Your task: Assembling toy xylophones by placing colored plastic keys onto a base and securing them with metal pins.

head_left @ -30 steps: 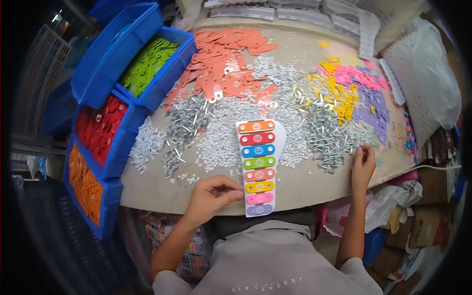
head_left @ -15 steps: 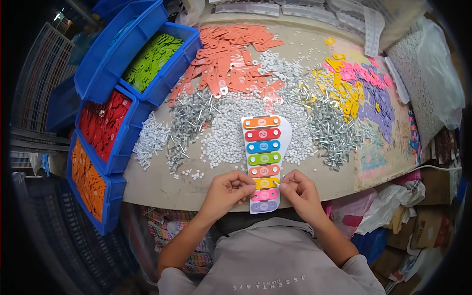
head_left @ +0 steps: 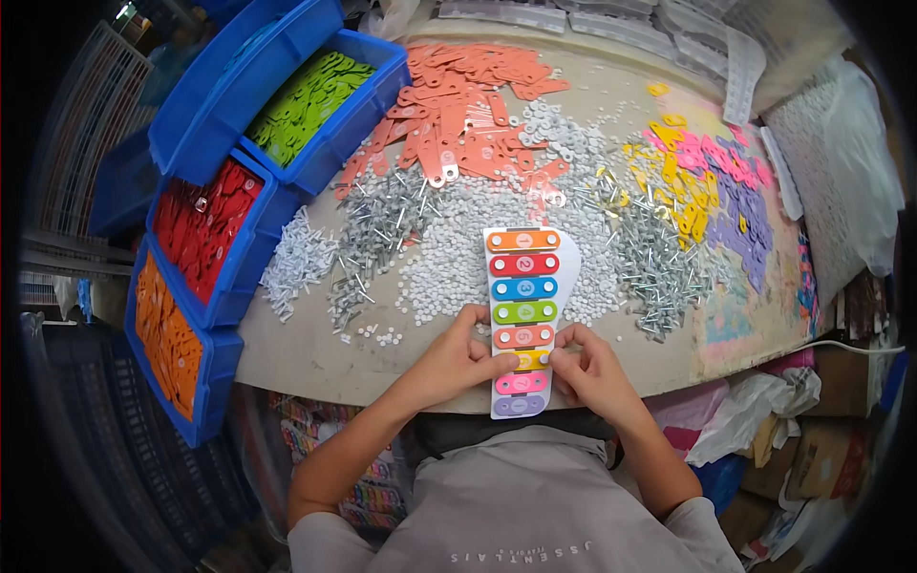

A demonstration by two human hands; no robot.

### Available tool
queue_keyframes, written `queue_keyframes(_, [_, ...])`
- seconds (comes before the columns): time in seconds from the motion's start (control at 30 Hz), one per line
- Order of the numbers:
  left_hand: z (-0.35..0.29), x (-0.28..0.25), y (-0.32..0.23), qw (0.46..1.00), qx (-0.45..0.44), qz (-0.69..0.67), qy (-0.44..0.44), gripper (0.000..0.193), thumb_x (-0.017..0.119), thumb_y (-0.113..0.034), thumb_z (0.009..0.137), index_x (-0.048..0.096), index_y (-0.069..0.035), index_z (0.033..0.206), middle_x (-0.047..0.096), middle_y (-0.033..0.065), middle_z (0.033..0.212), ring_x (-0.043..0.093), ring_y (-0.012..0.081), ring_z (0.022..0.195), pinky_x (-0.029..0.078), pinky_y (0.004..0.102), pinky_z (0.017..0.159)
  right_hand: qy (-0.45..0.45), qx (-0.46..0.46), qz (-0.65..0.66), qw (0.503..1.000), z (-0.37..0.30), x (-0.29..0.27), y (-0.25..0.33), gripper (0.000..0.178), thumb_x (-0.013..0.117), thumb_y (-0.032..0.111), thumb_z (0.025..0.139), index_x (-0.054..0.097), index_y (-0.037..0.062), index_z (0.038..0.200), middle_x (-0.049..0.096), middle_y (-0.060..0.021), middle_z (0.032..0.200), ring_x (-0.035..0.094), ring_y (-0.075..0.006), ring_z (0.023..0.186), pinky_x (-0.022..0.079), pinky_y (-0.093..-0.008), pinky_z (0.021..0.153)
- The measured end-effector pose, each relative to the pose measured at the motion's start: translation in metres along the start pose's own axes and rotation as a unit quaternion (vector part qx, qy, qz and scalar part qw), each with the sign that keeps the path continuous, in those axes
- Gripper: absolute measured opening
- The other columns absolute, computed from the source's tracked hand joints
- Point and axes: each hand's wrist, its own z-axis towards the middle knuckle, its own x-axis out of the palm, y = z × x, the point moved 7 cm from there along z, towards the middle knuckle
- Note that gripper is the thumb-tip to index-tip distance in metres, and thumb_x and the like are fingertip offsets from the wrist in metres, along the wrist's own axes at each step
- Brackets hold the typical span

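A toy xylophone point(head_left: 523, 312), a white board with coloured bars, stands tilted at the table's near edge. White round pin heads show at both ends of the upper bars. My left hand point(head_left: 457, 355) grips its left edge, thumb lying on the left end of the yellow bar point(head_left: 529, 360). On the opposite edge my right hand point(head_left: 594, 370) is closed, its fingertips at the yellow bar's right end, beside a white pin head point(head_left: 545, 358). The pink bar point(head_left: 521, 383) and lavender bar point(head_left: 522, 406) below show no white heads. My left thumb hides the yellow bar's left end.
Blue bins hold green point(head_left: 310, 105), red point(head_left: 205, 229) and orange bars point(head_left: 167, 339) at left. Coral bars point(head_left: 458, 124), white caps point(head_left: 449, 248), metal pins point(head_left: 659, 286), white pins point(head_left: 298, 263), yellow bars point(head_left: 688, 196) and purple bars point(head_left: 740, 215) lie heaped across the table.
The white pin that my right fingers held at the yellow bar's right end now sits flat there. My left thumb has come onto the bar. The whole view has shifted slightly.
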Motion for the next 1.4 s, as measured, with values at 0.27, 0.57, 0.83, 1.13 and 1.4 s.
queue_keyframes(0.27, [0.002, 0.005, -0.010, 1.000, 0.020, -0.022, 0.000, 0.061, 0.073, -0.016, 0.093, 0.033, 0.005, 0.134, 0.069, 0.0102, 0.088, 0.067, 0.0104, 0.077, 0.051, 0.0241, 0.064, 0.043, -0.005, -0.032, 0.999, 0.002, 0.010, 0.009, 0.022, 0.061, 0.020, 0.102, 0.047, 0.0084, 0.114, 0.058, 0.0017, 0.067, 0.045, -0.0027, 0.048, 0.031, -0.0209, 0.042])
queue_keyframes(0.57, [-0.007, 0.002, -0.012, 0.998, 0.025, 0.053, -0.007, 0.063, 0.073, -0.019, 0.094, 0.036, 0.002, 0.140, 0.060, -0.0014, 0.069, 0.054, 0.0027, 0.061, 0.039, 0.0220, 0.055, 0.000, -0.024, -0.038, 0.999, 0.005, 0.008, 0.003, 0.019, 0.057, 0.016, 0.103, 0.046, 0.0068, 0.114, 0.055, -0.0003, 0.062, 0.044, -0.0061, 0.042, 0.031, -0.0217, 0.038])
queue_keyframes(0.83, [-0.056, -0.138, -0.087, 0.796, 0.204, 0.363, -0.439, 0.016, 0.066, -0.017, 0.093, 0.071, -0.002, 0.095, 0.069, 0.0132, 0.087, 0.068, 0.0306, 0.081, 0.051, 0.0405, 0.070, -0.134, -0.147, 0.103, 0.975, -0.006, -0.021, -0.003, 0.016, 0.049, 0.018, 0.106, 0.043, 0.0080, 0.118, 0.041, 0.0002, 0.060, 0.042, -0.0094, 0.045, 0.036, -0.0233, 0.042])
queue_keyframes(1.13, [-0.045, -0.203, -0.079, 0.675, 0.132, 0.537, -0.489, 0.018, 0.075, -0.021, 0.084, 0.072, -0.003, 0.083, 0.065, 0.0116, 0.080, 0.065, 0.0299, 0.077, 0.049, 0.0393, 0.070, -0.242, -0.241, -0.103, 0.934, -0.031, -0.057, 0.016, 0.009, 0.057, 0.009, 0.101, 0.057, 0.0042, 0.108, 0.056, -0.0005, 0.069, 0.052, -0.0083, 0.056, 0.042, -0.0229, 0.053])
queue_keyframes(1.4, [-0.042, -0.212, -0.076, 0.681, 0.135, 0.520, -0.498, 0.008, 0.065, -0.011, 0.084, 0.062, -0.004, 0.084, 0.061, 0.0101, 0.086, 0.062, 0.0295, 0.076, 0.049, 0.0400, 0.070, -0.572, -0.274, -0.294, 0.715, -0.093, -0.214, 0.032, 0.012, 0.062, 0.009, 0.096, 0.064, 0.0012, 0.104, 0.063, -0.0045, 0.084, 0.059, -0.0105, 0.076, 0.049, -0.0268, 0.068])
